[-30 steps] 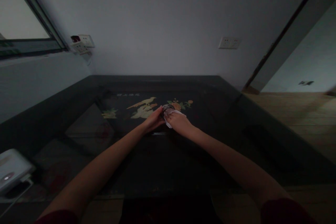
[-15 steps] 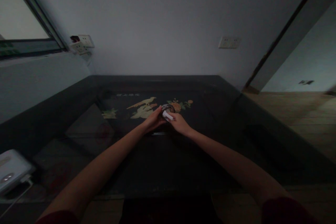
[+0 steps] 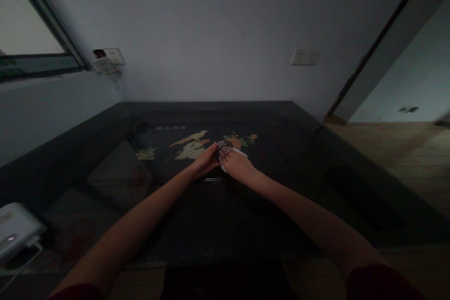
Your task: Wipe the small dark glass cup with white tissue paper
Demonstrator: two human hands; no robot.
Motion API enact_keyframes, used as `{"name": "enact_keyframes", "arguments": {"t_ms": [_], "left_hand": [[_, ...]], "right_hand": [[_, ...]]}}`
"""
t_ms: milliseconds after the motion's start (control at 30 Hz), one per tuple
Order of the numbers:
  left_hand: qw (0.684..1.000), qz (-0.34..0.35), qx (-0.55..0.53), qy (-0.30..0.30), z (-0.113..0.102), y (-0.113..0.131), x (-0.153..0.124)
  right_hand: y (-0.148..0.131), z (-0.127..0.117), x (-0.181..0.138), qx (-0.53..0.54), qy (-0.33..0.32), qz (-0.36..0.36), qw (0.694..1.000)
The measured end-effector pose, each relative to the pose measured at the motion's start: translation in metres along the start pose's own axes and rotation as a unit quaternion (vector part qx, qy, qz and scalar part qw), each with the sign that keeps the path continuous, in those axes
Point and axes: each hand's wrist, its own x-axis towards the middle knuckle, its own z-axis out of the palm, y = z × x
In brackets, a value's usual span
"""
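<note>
left hand (image 3: 206, 161) gripped small round dark jar (image 3: 223, 145); right hand (image 3: 236, 165) pressed white cloth (image 3: 235, 153) on it, cloth spread wider than before.

One view only, head-worn; looks forward and down over a dark table (image 3: 316, 159) from its near edge; faces the pale back wall (image 3: 225, 33), window (image 3: 24, 33) at upper left, doorway and wood floor (image 3: 404, 150) at right; wide lens, both forearms run in from the bottom corners; hands sit mid-frame, fairly far off; no second view to overlap.
</note>
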Motion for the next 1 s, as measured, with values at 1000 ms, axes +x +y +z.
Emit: {"name": "enact_keyframes", "arguments": {"t_ms": [1000], "left_hand": [[1.0, 0.007, -0.006, -0.01, -0.007, -0.004, 0.004]], "right_hand": [[0.004, 0.002, -0.003, -0.014, 0.005, -0.013, 1.0]]}}
